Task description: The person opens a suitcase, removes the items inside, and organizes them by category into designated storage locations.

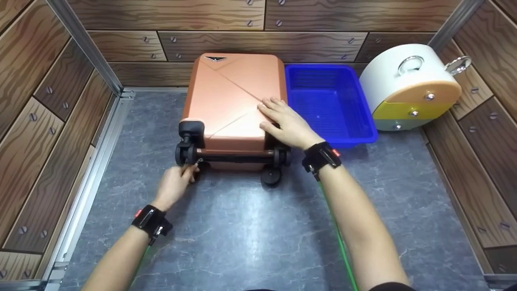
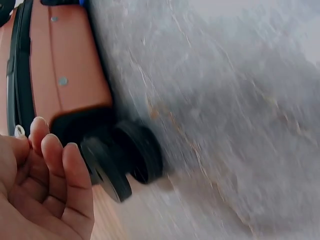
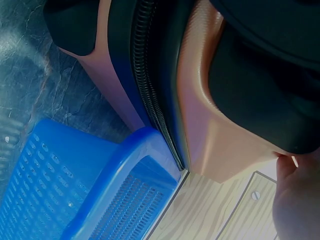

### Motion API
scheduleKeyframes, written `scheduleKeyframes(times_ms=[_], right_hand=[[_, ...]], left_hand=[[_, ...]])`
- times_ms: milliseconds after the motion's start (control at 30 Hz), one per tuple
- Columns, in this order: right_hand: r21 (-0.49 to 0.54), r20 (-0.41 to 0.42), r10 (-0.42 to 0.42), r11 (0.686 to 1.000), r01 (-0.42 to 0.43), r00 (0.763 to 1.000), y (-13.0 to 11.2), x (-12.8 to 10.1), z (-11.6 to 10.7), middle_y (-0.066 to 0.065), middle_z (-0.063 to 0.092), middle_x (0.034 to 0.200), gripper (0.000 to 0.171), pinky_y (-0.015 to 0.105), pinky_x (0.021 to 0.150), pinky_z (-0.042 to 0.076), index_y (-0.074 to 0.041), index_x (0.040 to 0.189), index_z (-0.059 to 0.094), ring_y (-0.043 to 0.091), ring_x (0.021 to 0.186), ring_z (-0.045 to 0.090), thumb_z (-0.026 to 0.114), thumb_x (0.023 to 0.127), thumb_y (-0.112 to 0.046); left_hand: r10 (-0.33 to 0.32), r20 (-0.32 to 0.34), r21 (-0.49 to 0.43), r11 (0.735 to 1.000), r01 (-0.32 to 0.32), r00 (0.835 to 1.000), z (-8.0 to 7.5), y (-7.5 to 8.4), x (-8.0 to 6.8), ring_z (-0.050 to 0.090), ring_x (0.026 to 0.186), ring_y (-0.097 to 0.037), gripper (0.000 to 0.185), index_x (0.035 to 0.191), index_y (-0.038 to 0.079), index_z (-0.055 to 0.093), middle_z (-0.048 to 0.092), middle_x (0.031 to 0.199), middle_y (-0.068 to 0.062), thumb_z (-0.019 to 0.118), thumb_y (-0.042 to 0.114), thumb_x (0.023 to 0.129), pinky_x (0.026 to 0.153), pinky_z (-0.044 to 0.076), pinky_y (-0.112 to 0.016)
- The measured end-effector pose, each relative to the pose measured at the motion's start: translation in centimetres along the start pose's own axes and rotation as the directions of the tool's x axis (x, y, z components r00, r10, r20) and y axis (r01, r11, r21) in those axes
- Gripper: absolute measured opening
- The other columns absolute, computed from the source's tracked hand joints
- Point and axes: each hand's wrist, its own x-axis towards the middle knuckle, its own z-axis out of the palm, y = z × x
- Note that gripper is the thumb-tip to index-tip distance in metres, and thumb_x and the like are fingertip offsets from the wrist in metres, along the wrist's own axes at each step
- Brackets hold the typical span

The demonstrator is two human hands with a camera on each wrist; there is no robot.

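The likeliest trouble, it seemed, lay at the zip pull (image 2: 19, 131): it was a tiny thing, caught only at the fingertips, and a sideways tug could have let it slip away. The near left corner looked awkward too, since the black wheels (image 2: 140, 150) stood close to the fingers and might have knocked the knuckles or crowded the pull. On the other side, the rim of the blue basket (image 1: 335, 142) sat right up against the suitcase (image 1: 238, 93) — whether they touched was hard to tell — and could have got in the way of the zip (image 3: 145, 65) there. A hard pull with too little weight on top might also have made the suitcase slide on the floor (image 1: 238, 230).

The suitcase lay flat on the floor, its wheeled end towards the person and the basket just beside it on the right. The left hand (image 1: 173, 184) was low at the near left corner, below the wheel, its thumb and forefinger pinching the pull and the other fingers bent inwards. The right hand (image 1: 288, 125) gripped nothing; it rested palm down on the top near the right edge, fingers spread and pointing away to the left, with the forearm slanting in from the lower right.
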Motion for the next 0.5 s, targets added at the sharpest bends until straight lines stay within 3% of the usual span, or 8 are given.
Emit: scheduleKeyframes(times_ms=[233,500], right_hand=[[0.004,-0.002,-0.006,1.000,0.006,1.000,0.0,0.0,0.0,0.005,0.027,0.166,0.068,0.040,0.126,0.007,-0.016,0.159,0.036,0.027,0.156,0.014,0.045,0.105,-0.056],[0.001,-0.003,-0.006,1.000,0.006,1.000,0.2,0.0,0.1,0.004,0.026,0.167,0.067,0.040,0.126,0.006,-0.018,0.160,0.036,0.026,0.156,0.013,0.044,0.105,-0.056]], left_hand=[[-0.016,0.009,-0.019,1.000,0.016,1.000,-1.1,-1.4,0.5,0.054,0.063,-0.018,0.027,0.101,0.007,0.074,0.069,0.078,-0.004,0.055,0.025,0.107,0.055,0.042,-0.031],[0.045,0.000,0.065,0.997,-0.045,0.999,-2.8,-2.4,1.9,0.059,0.072,-0.020,0.028,0.094,0.009,0.072,0.068,0.079,-0.003,0.056,0.029,0.106,0.064,0.045,-0.035]])
